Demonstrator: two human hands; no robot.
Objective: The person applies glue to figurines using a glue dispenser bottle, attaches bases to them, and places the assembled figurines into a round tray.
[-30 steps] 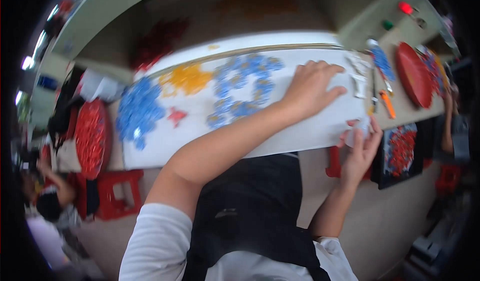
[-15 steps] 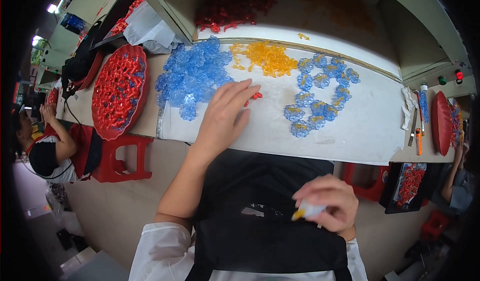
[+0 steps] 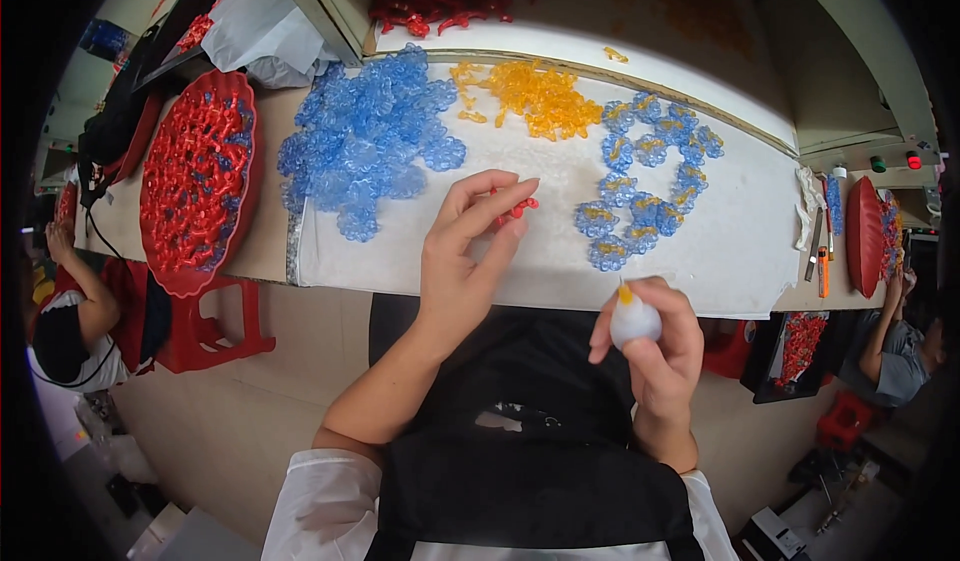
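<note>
My left hand (image 3: 465, 251) is over the white work surface, its thumb and fingers closed around small red plastic pieces (image 3: 518, 207). Their exact shape is partly hidden by the fingers. My right hand (image 3: 665, 346) grips a small white squeeze bottle (image 3: 636, 321) with a yellow neck and thin tip pointing up, close to the table's front edge. Beyond it lie several blue clear flower-shaped pieces (image 3: 617, 191) with yellow pieces set on them, roughly in a loop. A heap of plain blue flower pieces (image 3: 370, 131) is left of my left hand, and a yellow heap (image 3: 545, 99) lies behind.
A red scalloped tray (image 3: 250, 176) full of red and blue pieces stands at the left. Red pieces (image 3: 440, 6) lie on the shelf above. An orange-handled tool (image 3: 823, 271) and another red tray (image 3: 864, 236) are at the right. Co-workers sit on both sides.
My right hand has risen from in front of the apron to the table edge with the squeeze bottle, its tip now upward. My left hand has moved right and closed around the red pieces.
</note>
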